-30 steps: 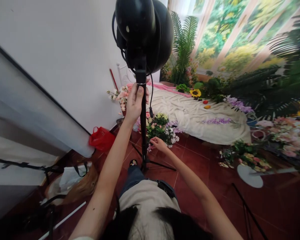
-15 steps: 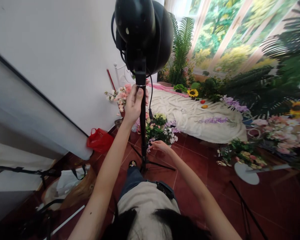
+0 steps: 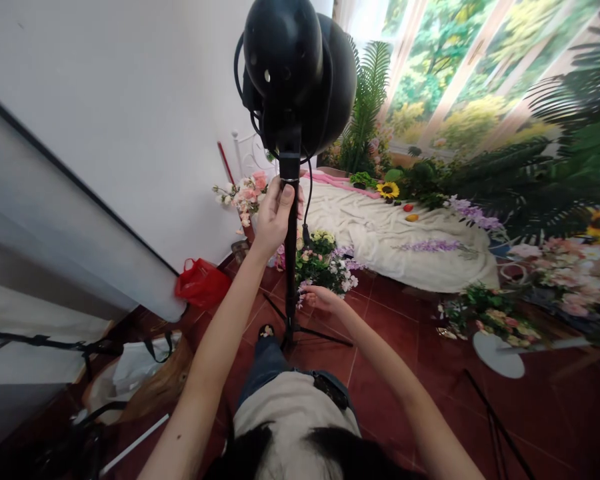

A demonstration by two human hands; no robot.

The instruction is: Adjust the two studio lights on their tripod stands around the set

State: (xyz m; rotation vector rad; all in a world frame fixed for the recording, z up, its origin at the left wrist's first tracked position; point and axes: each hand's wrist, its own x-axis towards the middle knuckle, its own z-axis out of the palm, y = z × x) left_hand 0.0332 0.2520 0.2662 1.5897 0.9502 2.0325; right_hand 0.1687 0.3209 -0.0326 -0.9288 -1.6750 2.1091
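A black studio light (image 3: 285,60) stands in front of me on a black light stand (image 3: 291,260) with its legs on the floor. My left hand (image 3: 276,213) is wrapped round the upper pole, just below the lamp's mount, with the thumb towards me. A black cable (image 3: 309,200) hangs from the lamp to the right of the pole and ends in a plug. Lower down, my right hand (image 3: 321,298) is just right of the pole, its fingers loosely bent and apart, with nothing visible in them. Whether its fingertips touch the pole I cannot tell.
Artificial flowers (image 3: 325,267) stand on the red tiles behind the stand. Beyond lies a cream blanket (image 3: 360,233) with fruit and a sunflower. A red bag (image 3: 201,283) sits by the left wall. Another black stand's leg (image 3: 497,423) is at the lower right.
The lamp and pole appear slightly further right and lower in view, along with the whole scene. My left hand keeps its grip; my right hand's fingers have loosened a little.
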